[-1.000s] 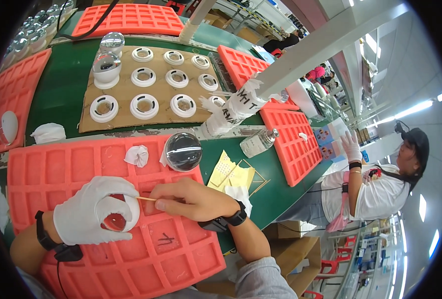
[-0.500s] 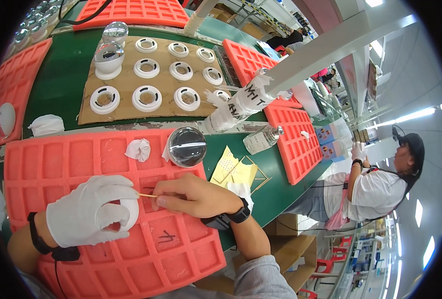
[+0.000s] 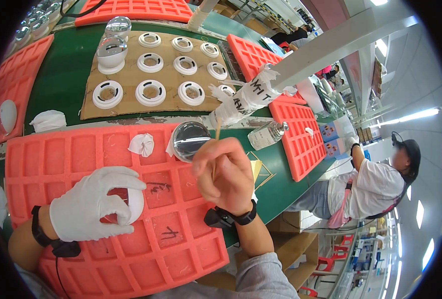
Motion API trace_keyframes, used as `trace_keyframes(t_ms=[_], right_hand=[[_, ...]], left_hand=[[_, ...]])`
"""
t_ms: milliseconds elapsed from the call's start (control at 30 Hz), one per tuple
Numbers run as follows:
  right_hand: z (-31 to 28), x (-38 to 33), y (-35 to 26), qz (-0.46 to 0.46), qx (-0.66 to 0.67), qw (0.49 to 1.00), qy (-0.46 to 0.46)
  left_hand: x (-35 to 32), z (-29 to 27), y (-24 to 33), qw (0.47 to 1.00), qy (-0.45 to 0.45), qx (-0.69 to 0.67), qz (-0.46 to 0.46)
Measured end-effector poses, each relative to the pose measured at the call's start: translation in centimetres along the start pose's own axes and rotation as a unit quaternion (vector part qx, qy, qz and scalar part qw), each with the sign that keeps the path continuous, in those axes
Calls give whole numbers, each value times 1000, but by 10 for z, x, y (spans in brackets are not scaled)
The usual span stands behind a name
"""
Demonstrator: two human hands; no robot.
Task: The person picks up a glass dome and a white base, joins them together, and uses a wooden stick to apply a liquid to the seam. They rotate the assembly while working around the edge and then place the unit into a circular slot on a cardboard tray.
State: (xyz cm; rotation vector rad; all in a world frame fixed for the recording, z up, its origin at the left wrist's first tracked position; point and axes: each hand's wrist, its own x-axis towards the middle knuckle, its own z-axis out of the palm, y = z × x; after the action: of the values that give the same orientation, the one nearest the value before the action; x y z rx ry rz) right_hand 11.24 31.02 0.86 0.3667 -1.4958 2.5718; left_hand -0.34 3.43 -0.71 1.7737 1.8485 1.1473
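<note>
My left hand (image 3: 84, 204), in a white glove, curls its fingers and thumb around a white rounded shell (image 3: 136, 203) above the red foam tray (image 3: 26, 182). Part of that shell is hidden by the glove. Bare and raised over the tray's right side, my right hand (image 3: 229, 174) pinches a thin wooden stick (image 3: 218, 128), its tip pointing up. Just behind this hand a glossy clear globe (image 3: 188, 141) rests at the tray's far edge. A crumpled white tissue (image 3: 142, 145) lies on the foam beside the globe.
White rings (image 3: 150, 92) and two clear globes on white bases (image 3: 111, 60) stand on cardboard (image 3: 95, 113). A glass bottle (image 3: 267, 135) stands right of the wrapped post (image 3: 241, 104). Sticks (image 3: 265, 175) lie by yellow paper. Another person (image 3: 365, 184) stands at the right.
My right hand has lifted away from the white shell and turned, bringing the stick from nearly level to upright. My left hand keeps its hold with little movement.
</note>
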Motion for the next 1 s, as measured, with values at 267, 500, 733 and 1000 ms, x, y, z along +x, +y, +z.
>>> trace_keyframes(t_ms=[267,500,733,1000], right_hand=[[-12,7,5,37,-118,992,-9],[-9,6,1,85,-122,988,-45],[-7,8,2,122,-139,983,-20],[-7,9,6,121,-158,980,-23]], left_hand=[[0,1,-4,999,15,-34,-6],[0,2,-5,999,15,-50,-13],[2,0,-2,999,15,-41,-9],[3,-3,-1,999,12,-40,0]])
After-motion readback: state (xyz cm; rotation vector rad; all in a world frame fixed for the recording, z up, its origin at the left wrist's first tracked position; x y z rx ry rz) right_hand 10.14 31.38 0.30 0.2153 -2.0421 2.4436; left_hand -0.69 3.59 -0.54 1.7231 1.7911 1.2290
